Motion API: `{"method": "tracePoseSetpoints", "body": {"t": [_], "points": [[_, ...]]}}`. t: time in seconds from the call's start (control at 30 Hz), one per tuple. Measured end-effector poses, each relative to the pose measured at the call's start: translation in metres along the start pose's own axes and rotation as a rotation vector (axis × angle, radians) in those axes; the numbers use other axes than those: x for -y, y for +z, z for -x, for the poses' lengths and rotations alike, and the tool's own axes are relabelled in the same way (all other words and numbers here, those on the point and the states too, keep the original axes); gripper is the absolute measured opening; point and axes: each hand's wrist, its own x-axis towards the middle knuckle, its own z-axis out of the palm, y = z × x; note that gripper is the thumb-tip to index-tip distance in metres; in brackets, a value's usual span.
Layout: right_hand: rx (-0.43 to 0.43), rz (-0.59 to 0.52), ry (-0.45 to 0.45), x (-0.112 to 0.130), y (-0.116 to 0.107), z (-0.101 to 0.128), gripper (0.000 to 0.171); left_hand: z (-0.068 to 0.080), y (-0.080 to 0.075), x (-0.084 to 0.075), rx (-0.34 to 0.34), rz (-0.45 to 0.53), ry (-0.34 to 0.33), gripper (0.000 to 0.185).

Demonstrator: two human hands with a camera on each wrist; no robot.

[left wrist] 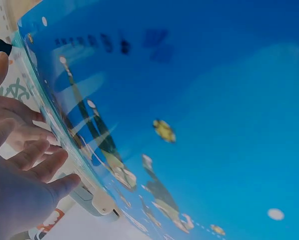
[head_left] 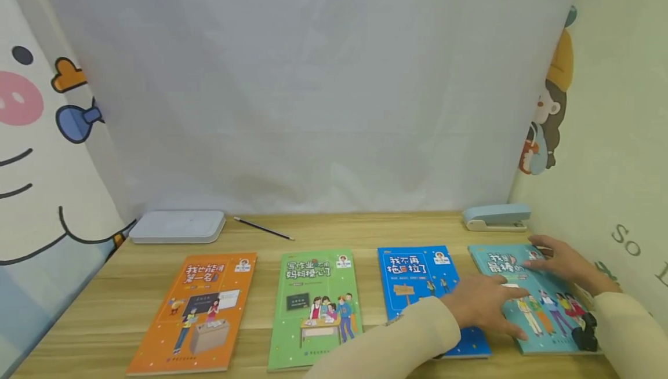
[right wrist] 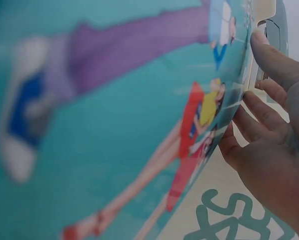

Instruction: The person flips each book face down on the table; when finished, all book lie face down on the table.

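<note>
A teal book (head_left: 540,332) lies flat at the right end of a row of books, its cover showing drawn children. My left hand (head_left: 482,303) is spread at its left side, fingertips right at the edge, while the palm passes over the blue book (head_left: 412,274). At the far right corner of the teal cover, my right hand (head_left: 558,260) rests with its fingers along the edge. The right wrist view shows that hand (right wrist: 279,145) beside the cover, fingers loosely extended. In the left wrist view the blue cover (left wrist: 214,90) fills most of the picture.
Further left on the wooden table (head_left: 89,315) lie a green book (head_left: 313,274) and an orange book (head_left: 172,309). Along the back are a white case (head_left: 177,227), a pencil (head_left: 264,228) and a light blue stapler (head_left: 496,218). A wall (head_left: 616,135) borders the right side.
</note>
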Motion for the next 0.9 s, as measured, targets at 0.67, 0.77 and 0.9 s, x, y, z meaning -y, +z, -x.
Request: {"method": "tracePoseSetpoints", "body": {"t": [0.67,0.77,0.9], "points": [[0.047,0.058,0.071,0.002,-0.004,-0.017,0.080,-0.004,0.006,-0.009,0.081,-0.030,0.007,0.072],[0.059,0.070,0.099,0.002,-0.005,-0.019,0.083,-0.005,0.007,-0.009,0.084,-0.026,0.008,0.072],[0.053,0.078,0.109,0.002,-0.006,-0.021,0.083,-0.005,0.008,-0.010,0.072,-0.041,0.011,0.072]]}}
